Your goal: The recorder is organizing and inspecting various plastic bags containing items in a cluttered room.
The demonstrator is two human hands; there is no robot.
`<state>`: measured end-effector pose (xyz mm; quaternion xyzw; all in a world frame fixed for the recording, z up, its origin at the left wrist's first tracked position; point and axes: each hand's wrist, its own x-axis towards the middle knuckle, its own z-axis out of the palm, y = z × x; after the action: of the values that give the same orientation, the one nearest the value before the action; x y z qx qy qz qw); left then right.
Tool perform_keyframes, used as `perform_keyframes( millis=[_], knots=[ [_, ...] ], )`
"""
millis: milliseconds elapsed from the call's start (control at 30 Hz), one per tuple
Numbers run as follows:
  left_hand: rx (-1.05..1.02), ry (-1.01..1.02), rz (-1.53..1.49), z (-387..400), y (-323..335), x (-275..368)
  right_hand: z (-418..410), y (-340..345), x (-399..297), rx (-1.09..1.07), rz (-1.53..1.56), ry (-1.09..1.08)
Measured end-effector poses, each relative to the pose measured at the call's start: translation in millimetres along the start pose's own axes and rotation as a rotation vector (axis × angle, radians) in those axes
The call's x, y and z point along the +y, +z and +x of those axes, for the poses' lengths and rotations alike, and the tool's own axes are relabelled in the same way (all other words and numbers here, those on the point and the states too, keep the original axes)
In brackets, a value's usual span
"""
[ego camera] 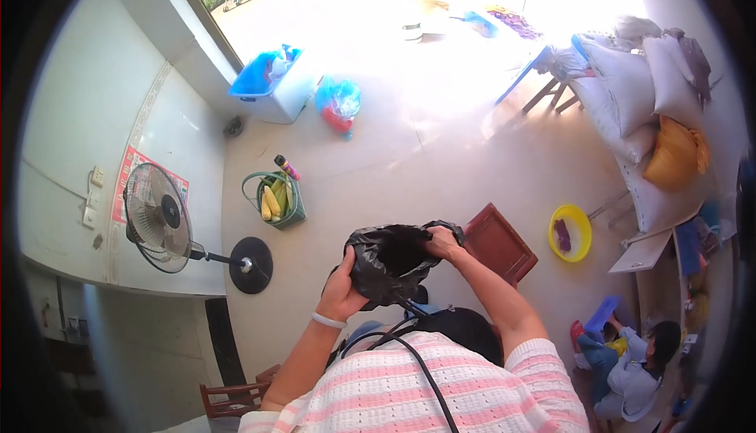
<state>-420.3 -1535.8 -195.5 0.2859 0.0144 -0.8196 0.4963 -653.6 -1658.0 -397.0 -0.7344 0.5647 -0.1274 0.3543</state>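
A black plastic bag [384, 291] hangs before my body with its mouth spread wide. Its inside is dark, and I cannot tell whether anything lies in it. My left hand [344, 288] grips the bag's left side, the thumb along the outer plastic. At the upper right of the rim, my right hand [443, 244] has its fingers closed on the gathered plastic. A reddish-brown wooden stool [499, 241] stands just beyond my right forearm. The bag partly covers my legs and feet.
A basket of corn [283, 196] and a standing fan [171, 211] are on the left. Farther off are a blue-and-white bin [277, 99] and a tied blue bag [338, 105]. To the right are a yellow basin [570, 233], stacked white sacks [626, 84] and a seated person [632, 368].
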Motion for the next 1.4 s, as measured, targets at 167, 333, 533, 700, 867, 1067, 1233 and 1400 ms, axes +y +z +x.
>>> perform_keyframes(
  millis=[167, 333, 533, 700, 867, 1067, 1233, 1400],
  knots=[
    [0.009, 0.008, 0.0, 31, 15, 59, 88, -8, -9, -0.062, 0.843, 0.126],
    [0.082, -0.059, -0.1, 58, -8, 134, 153, -68, -84, -0.235, 1.432, 0.646],
    [0.186, -0.075, -0.041, 119, -62, 246, 220, -129, -138, -0.692, 1.478, 0.633],
    [0.196, -0.002, 0.04, 181, -52, 323, 267, -162, -189, -0.695, 1.724, 0.649],
    [0.213, 0.526, 1.54, 245, 2, 360, 317, -192, -201, -0.492, 1.881, 0.598],
    [0.118, 0.629, 1.747, 374, 4, 384, 380, -234, -162, -0.309, 1.908, 0.599],
    [0.145, 0.176, 1.041, 455, 41, 408, 417, -298, -129, -0.17, 1.851, 0.587],
    [0.149, -0.013, 0.389, 524, 89, 434, 467, -349, -79, -0.2, 1.681, 0.506]
  ],
)
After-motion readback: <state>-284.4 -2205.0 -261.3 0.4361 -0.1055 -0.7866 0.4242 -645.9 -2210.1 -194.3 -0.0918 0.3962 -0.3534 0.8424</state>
